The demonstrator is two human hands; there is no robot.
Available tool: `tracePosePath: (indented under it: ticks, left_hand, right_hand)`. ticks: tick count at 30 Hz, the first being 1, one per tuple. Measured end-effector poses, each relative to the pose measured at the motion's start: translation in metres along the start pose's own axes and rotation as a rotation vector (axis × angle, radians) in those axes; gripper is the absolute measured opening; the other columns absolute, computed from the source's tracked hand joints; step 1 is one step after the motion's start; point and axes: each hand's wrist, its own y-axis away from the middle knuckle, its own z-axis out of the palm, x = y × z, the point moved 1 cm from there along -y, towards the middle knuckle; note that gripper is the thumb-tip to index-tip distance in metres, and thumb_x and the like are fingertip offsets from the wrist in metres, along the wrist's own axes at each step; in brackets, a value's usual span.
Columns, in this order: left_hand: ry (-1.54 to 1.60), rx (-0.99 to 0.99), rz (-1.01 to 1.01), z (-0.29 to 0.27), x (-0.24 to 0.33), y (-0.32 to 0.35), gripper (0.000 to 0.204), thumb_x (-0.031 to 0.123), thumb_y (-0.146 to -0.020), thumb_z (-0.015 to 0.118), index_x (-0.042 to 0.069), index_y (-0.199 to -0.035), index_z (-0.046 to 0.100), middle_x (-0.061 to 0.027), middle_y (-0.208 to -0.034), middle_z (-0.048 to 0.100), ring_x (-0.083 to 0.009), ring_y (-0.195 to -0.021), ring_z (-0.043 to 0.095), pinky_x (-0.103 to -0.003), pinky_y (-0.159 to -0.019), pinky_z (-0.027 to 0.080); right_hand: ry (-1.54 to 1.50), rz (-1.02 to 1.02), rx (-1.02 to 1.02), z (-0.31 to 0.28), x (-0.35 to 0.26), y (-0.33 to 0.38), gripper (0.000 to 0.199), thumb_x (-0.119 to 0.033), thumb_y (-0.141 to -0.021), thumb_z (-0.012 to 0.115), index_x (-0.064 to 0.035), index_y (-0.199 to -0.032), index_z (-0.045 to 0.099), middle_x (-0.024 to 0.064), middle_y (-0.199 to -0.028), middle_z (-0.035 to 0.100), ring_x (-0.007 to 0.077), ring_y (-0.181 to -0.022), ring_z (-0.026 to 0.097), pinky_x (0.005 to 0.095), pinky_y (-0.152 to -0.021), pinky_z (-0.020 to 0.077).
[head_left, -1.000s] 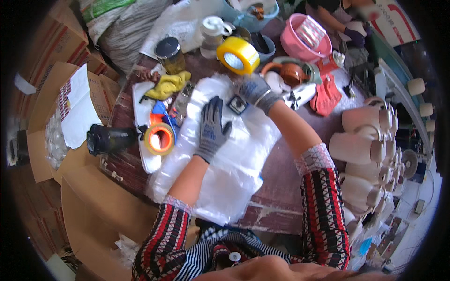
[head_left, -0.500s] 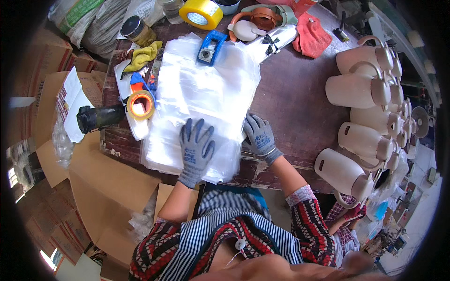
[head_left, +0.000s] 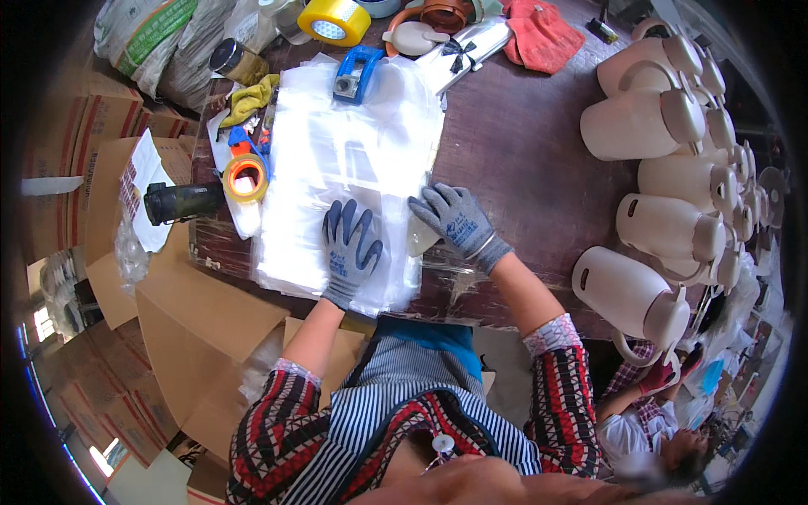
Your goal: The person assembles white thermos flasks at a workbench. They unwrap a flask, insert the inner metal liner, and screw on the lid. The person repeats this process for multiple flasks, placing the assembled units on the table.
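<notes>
A stack of clear plastic bags (head_left: 337, 160) lies on the dark table before me. My left hand (head_left: 347, 252), in a grey glove with dark fingertips, rests flat on its near part, fingers spread. At the stack's right edge is my right hand (head_left: 459, 220), gloved alike, its fingers pointing left. A lifted bag edge (head_left: 423, 236) runs under these fingers and seems pinched by them; the thumb is hidden. On the far end of the stack lies a blue tape dispenser (head_left: 357, 76).
Several pale jugs (head_left: 631, 295) crowd the table's right side. A tape roll (head_left: 245, 178) and a black bottle (head_left: 181, 204) lie left of the stack, above an open carton (head_left: 202, 328). Yellow tape (head_left: 334, 21) and a red cloth (head_left: 543, 35) are at the back. A co-worker's gloved hand (head_left: 659, 376) shows lower right.
The view has shifted slightly. My right hand has moved left over the stack's edge, and a bag edge now shows lifted beneath it. My left hand stays flat on the bags.
</notes>
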Motion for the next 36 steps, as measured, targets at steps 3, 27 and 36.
tracePosePath:
  ticks: [3,27,36]
  left_hand:
    - [-0.067,-0.054,0.048,-0.005,0.003,0.009,0.062,0.046,-0.089,0.058,0.017,-0.144,0.052,-0.016,-0.153,0.04,-0.0425,-0.145,0.029,-0.06,-0.118,0.016]
    - [-0.108,-0.122,0.089,-0.035,0.031,0.079,0.058,0.04,-0.097,0.054,0.011,-0.147,0.047,-0.0178,-0.157,0.036,-0.043,-0.149,0.023,-0.062,-0.12,0.012]
    - [-0.349,-0.119,0.235,0.005,0.001,0.076,0.066,0.052,-0.106,0.028,0.003,-0.146,0.045,-0.0229,-0.154,0.04,-0.0454,-0.145,0.03,-0.061,-0.119,0.017]
  right_hand:
    - [-0.034,0.174,0.005,-0.017,0.005,0.034,0.074,-0.034,-0.073,0.079,-0.0097,-0.137,0.051,0.0135,-0.127,0.058,0.0328,-0.121,0.053,0.0479,-0.102,0.0456]
    - [-0.498,1.39,-0.027,0.014,-0.187,0.332,0.045,-0.041,-0.09,0.066,-0.007,-0.119,0.068,0.0162,-0.113,0.068,0.0381,-0.103,0.063,0.0459,-0.09,0.0496]
    - [-1.293,3.069,0.603,0.202,-0.413,0.517,0.089,-0.061,-0.087,0.064,-0.0058,-0.152,0.036,0.0229,-0.147,0.048,0.0408,-0.132,0.05,0.0531,-0.097,0.0492]
